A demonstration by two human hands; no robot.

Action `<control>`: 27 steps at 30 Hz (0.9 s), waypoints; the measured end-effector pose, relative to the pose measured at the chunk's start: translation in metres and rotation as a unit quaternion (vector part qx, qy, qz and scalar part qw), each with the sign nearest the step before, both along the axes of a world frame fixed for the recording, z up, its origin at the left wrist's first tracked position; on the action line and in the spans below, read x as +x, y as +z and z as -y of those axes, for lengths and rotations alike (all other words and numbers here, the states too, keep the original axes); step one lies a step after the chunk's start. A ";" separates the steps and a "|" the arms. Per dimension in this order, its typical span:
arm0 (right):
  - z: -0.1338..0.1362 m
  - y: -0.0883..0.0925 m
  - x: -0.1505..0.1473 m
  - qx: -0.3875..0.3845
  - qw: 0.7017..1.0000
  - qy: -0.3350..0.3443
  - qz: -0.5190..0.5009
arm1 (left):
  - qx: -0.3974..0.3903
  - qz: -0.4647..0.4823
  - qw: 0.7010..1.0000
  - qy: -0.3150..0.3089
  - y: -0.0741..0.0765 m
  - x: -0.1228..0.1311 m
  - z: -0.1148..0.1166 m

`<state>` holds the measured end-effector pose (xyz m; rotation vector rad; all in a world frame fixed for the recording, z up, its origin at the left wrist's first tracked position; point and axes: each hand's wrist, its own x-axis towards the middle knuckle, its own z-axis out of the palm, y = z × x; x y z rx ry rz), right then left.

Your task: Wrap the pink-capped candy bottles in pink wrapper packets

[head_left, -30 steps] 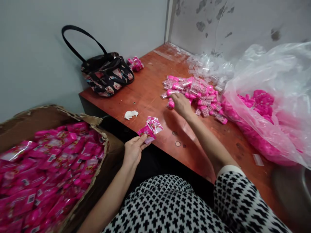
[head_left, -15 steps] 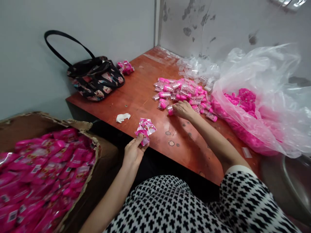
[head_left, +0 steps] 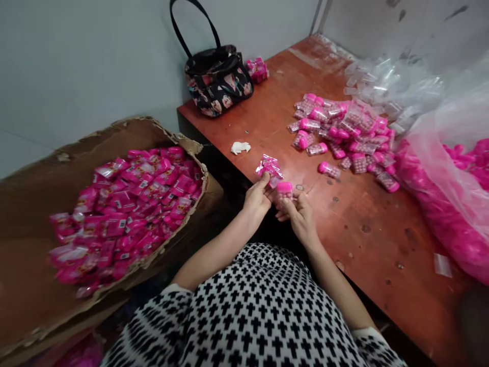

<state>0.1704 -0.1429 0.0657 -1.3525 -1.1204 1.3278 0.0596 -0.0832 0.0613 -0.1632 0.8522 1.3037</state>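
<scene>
My left hand point(head_left: 257, 201) is closed on a shiny pink printed wrapper point(head_left: 269, 167) at the table's near edge. Right beside it, my right hand point(head_left: 300, 216) grips a small clear bottle point(head_left: 284, 190) with a pink cap and pale pink balls inside. The bottle's cap points away from me, close to the wrapper; whether the two touch I cannot tell. Beyond my hands lies a heap of similar bottles point(head_left: 355, 122), and one loose bottle point(head_left: 329, 169) rests at its near side.
A torn cardboard box point(head_left: 212, 196) of pink packets point(head_left: 130, 204) stands at left. On the red table point(head_left: 367, 265) are a white lump point(head_left: 240, 148), a floral handbag point(head_left: 221, 84), clear plastic pieces point(head_left: 382, 84) and a big plastic bag of pink parts point(head_left: 439, 204).
My right hand has come back from the heap with a bottle and is now beside my left hand. The view has swung left and down, showing more of the box.
</scene>
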 end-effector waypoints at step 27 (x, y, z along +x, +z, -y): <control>-0.014 -0.021 0.000 -0.015 0.982 0.003 -0.190 | 0.198 -0.180 0.927 -0.261 0.004 -0.006 0.002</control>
